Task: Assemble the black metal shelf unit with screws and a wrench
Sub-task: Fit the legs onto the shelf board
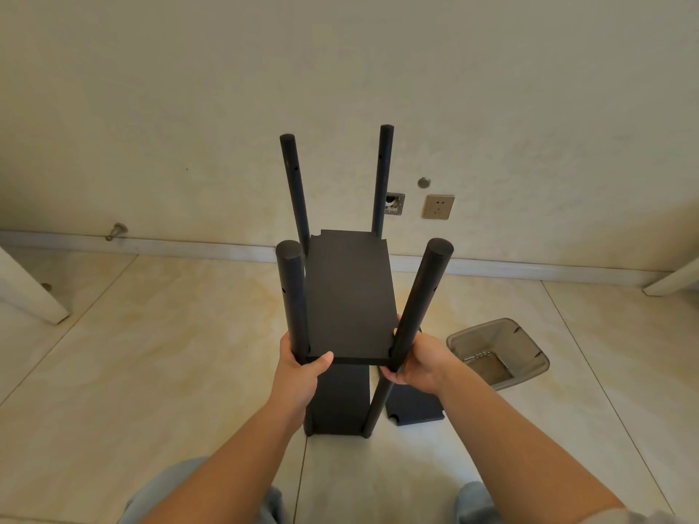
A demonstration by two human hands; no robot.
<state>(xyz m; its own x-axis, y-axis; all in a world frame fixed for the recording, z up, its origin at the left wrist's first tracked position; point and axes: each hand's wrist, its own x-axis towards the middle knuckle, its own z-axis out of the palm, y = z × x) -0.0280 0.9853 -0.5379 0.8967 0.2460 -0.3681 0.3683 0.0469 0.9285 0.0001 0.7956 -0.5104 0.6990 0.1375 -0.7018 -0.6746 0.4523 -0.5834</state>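
The black shelf unit stands upright on the tiled floor in front of me, with four round black posts rising past a black shelf board [350, 296]. My left hand [300, 366] grips the near left post [293, 296] where it meets the board's front corner, thumb lying on the board's edge. My right hand [418, 363] grips the near right post [416, 300] at the other front corner. A lower shelf [340, 402] shows beneath the board. A loose black shelf board [414, 408] lies flat on the floor just right of the unit.
A grey plastic bin [529, 347] holding small silver screws and a wrench [477, 356] sits on the floor to the right. The wall with a socket [438, 206] is close behind the unit. White furniture legs stand at far left [34, 300] and far right [673, 281].
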